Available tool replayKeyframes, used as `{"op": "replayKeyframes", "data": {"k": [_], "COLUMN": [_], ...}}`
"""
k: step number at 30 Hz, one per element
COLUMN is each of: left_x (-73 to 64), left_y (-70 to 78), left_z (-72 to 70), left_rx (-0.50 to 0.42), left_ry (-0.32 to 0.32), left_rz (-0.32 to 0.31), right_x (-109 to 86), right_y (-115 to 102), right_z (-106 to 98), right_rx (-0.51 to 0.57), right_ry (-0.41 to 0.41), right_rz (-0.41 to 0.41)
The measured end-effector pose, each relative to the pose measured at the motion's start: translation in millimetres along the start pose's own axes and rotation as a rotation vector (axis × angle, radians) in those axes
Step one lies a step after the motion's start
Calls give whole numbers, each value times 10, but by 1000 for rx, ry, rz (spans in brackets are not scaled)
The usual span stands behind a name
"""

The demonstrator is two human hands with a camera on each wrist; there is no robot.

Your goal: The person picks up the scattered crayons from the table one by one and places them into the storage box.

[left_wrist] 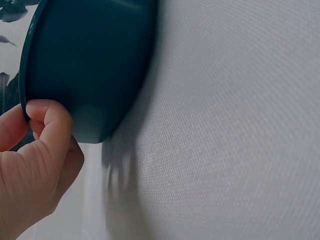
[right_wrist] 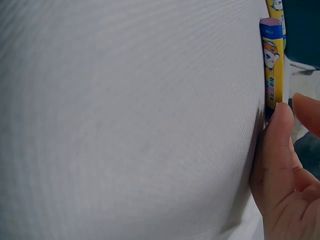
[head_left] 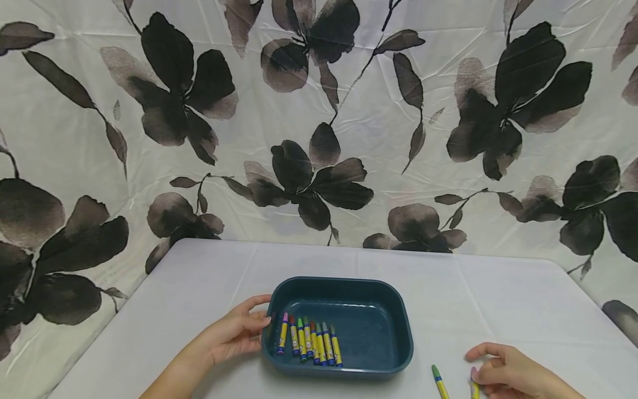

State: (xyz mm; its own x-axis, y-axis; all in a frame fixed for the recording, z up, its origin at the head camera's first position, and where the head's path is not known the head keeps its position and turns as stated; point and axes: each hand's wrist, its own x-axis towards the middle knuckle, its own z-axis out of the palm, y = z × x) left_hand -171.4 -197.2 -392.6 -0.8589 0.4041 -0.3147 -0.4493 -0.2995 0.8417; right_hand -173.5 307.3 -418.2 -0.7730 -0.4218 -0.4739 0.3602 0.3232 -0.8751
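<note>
My left hand [head_left: 239,331] grips the left rim of a dark teal rectangular tray [head_left: 399,327]. In the left wrist view the thumb and bent fingers pinch the tray's rim [left_wrist: 23,75]. Several crayons in yellow wrappers [head_left: 316,349] lie side by side in the tray's left part, their tips pointing away. On the table to the right, my right hand [head_left: 513,372] is at a purple crayon [right_wrist: 272,65]. One fingertip meets that crayon's near end in the right wrist view, while another finger stands apart from it. Left of this hand lies a green crayon [head_left: 440,381].
A white cloth covers the table [head_left: 224,266]. Behind it hangs a pale curtain [head_left: 379,138] with dark flowers. The green crayon lies between the tray and the right hand, close to the bottom edge of the head view.
</note>
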Motion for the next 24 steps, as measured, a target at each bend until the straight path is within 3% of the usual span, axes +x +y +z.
{"op": "replayKeyframes", "data": {"k": [7,13,19,24], "left_x": [2,7,12,16], "left_y": [0,0,-7,-5], "left_z": [-5,-2,-7,-4], "left_rx": [-5,0,-4,-2], "left_ry": [2,9,12,11], "left_rz": [2,0,-1,-3], "right_x": [5,27,59,79], "right_y": [-20,-45,-70,-95], "right_z": [80,154,239,288], "right_rx": [-104,-265,-373,-447], "right_ry": [50,110,205,225], "right_rz": [-12,-36,27,51]}}
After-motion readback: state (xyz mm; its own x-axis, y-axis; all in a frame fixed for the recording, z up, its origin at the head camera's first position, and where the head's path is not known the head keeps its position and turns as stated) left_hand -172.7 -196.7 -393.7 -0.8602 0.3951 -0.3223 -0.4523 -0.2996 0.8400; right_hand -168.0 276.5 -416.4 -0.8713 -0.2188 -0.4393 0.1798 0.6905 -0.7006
